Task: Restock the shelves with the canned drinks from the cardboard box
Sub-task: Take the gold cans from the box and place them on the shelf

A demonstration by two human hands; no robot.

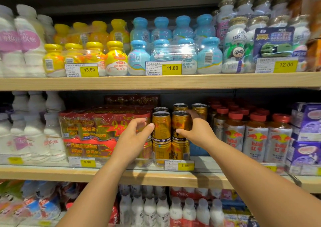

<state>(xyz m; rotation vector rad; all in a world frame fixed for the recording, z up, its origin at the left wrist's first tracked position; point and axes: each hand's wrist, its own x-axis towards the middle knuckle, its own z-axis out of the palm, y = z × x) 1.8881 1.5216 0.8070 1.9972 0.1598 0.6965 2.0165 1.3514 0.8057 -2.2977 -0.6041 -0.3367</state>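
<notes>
Gold cans stand stacked two high on the middle shelf [156, 176]. My right hand [198, 131] wraps around the upper right gold can [180, 124], thumb in front and fingers behind it. My left hand [135, 134] is beside the upper left gold can [160, 126], thumb tip touching its side, fingers spread and holding nothing. More gold cans [198, 109] stand behind. The lower gold cans [171, 151] sit under the front pair. The cardboard box is not in view.
Red shrink-wrapped multipacks [97, 131] sit left of the cans. Red-capped bottles [255, 136] stand to the right, with purple cartons [305, 131] beyond. A clear rail with price tags [185, 165] fronts the shelf. The upper shelf [156, 80] holds yellow and blue bottles.
</notes>
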